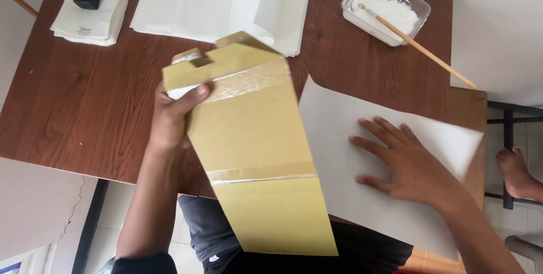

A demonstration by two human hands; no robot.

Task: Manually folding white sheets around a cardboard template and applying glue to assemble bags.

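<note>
Two strips of clear tape cross the tan cardboard piece [254, 149], notched at its top end and tilted up over the surface's [73, 110] near edge. The left hand [172, 118] has its grip closed on the upper corner. The right hand [404, 164], open, lies flat on a white paper sheet [334, 121] just beside. At the far right corner, a clear plastic tub [386, 7] holds white paste and a wooden-handled brush [418, 45].

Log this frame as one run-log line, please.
left hand: grips taped cardboard form near top | right hand: flat on white paper sheet | behind: glue tub with brush
</note>
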